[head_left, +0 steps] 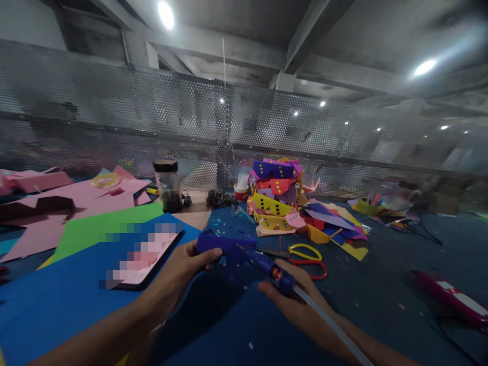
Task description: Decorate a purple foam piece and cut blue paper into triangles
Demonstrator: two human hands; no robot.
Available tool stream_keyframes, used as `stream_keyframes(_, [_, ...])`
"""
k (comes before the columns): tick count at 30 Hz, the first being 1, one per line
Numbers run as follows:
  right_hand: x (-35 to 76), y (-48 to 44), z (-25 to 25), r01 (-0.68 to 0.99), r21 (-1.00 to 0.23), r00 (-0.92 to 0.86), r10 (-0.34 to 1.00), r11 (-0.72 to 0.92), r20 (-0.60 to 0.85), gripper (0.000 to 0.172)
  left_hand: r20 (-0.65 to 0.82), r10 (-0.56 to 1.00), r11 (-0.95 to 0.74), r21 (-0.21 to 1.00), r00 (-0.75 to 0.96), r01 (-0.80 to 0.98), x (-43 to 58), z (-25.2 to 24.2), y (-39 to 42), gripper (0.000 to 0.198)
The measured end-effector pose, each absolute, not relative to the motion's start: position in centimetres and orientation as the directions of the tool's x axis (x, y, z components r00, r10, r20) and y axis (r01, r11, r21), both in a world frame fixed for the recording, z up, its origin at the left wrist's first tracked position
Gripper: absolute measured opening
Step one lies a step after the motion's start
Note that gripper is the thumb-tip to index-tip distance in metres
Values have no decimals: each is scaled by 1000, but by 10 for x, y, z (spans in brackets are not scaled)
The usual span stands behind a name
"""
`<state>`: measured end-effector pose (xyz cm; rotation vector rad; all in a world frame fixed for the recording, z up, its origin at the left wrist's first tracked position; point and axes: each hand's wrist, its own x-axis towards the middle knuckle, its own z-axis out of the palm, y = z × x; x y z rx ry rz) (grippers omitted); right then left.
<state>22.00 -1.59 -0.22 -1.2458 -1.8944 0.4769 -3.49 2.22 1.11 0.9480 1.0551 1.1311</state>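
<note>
My left hand point(183, 269) pinches a folded purple paper piece point(224, 245) just above the table, thumb on its near edge. My right hand point(293, 297) is wrapped round a blue glue gun point(269, 268) with a clear glue stick point(328, 320) trailing back over my forearm. The gun's tip touches the purple paper. Both hands hover over a dark blue table cover point(381, 284).
A phone point(143, 259) lies on blue paper point(57, 300), with green paper point(99, 229) and pink sheets point(68, 203) at left. Yellow and red scissors point(307, 256), a heap of coloured paper shapes point(282, 198), a dark jar point(168, 185) and a pink glue gun point(453, 300) surround me.
</note>
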Motion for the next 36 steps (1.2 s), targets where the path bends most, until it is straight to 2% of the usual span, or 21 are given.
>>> stream_keyframes(16, [223,-13,-4,593,-641,-227,865,487,447,26,-162,978,194,938,131,-286,-33,15,22,23])
stream_keyframes(22, [219,-16,-7,605,-683,-134,898,410,420,23,-167,977,199,941,135,-273,-33,18,19,26])
stream_keyframes(26, [223,-13,-6,592,-669,-201,886,450,418,24,-166,977,197,942,131,-271,-33,17,20,25])
stream_keyframes(36, [225,-13,-3,580,-664,-223,876,472,428,24,-133,985,155,962,108,-227,-35,13,22,24])
